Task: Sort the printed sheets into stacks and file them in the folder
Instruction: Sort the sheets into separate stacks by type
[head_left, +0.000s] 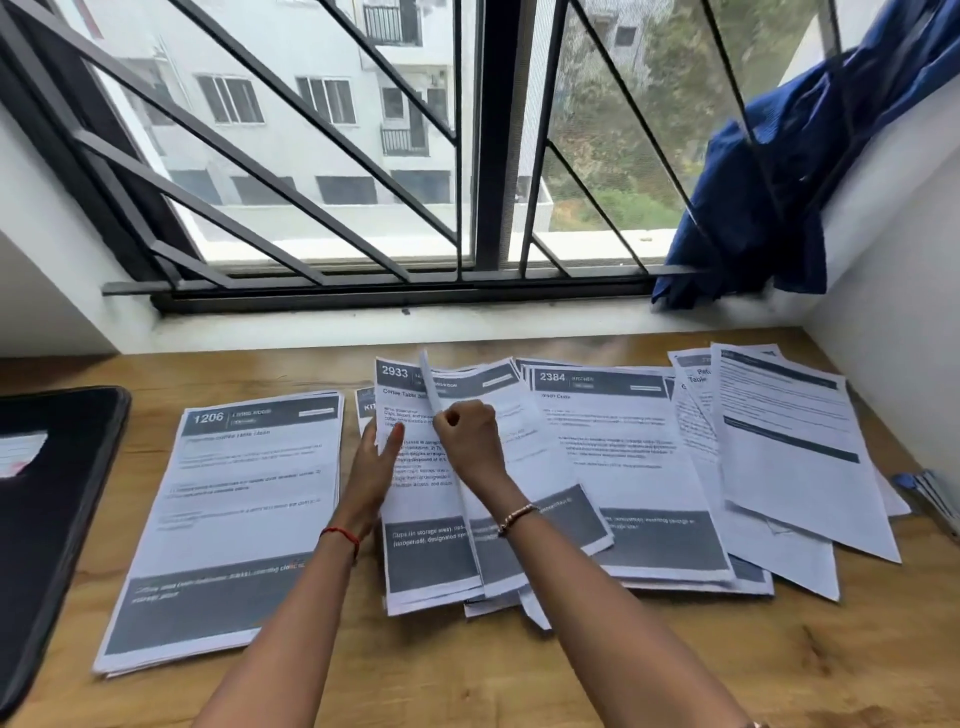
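I see the right hand (467, 436) pinching one printed sheet (430, 387), raised on edge off the middle pile (415, 551) headed "2933 Coffee Table". The left hand (376, 462) lies flat on that pile, I judge to stop it sliding. A squared stack (234, 509) headed 1206 lies left, a looser pile (623, 467) headed 2384 right, and the black folder (47, 493) sits at the left edge.

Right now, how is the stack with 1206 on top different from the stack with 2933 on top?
The 1206 stack lies apart at the left, edges fairly even; the 2933 stack, in the middle, is fanned and overlaps other sheets. Nothing touches the 1206 stack; one sheet is held raised over the 2933 stack. Both show dark top and bottom bands.
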